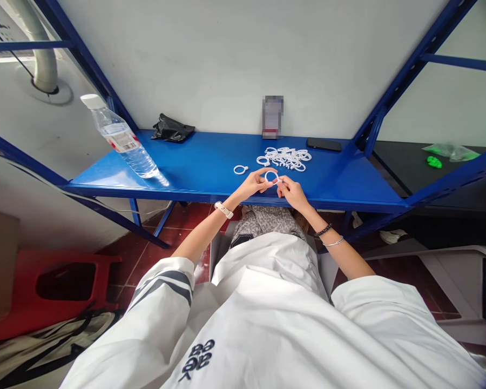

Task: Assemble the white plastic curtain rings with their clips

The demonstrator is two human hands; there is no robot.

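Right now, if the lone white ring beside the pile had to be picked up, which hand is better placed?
Likely the left hand: it is closer to the lone ring, while the right hand is beyond the held ring. Both hands are on the held ring, though.

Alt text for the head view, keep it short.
A person's left hand and right hand hold a white ring near the front edge of a blue table. A pile of similar rings lies just beyond, one loose ring to its left; a water bottle, black bag and dark phone are also there.
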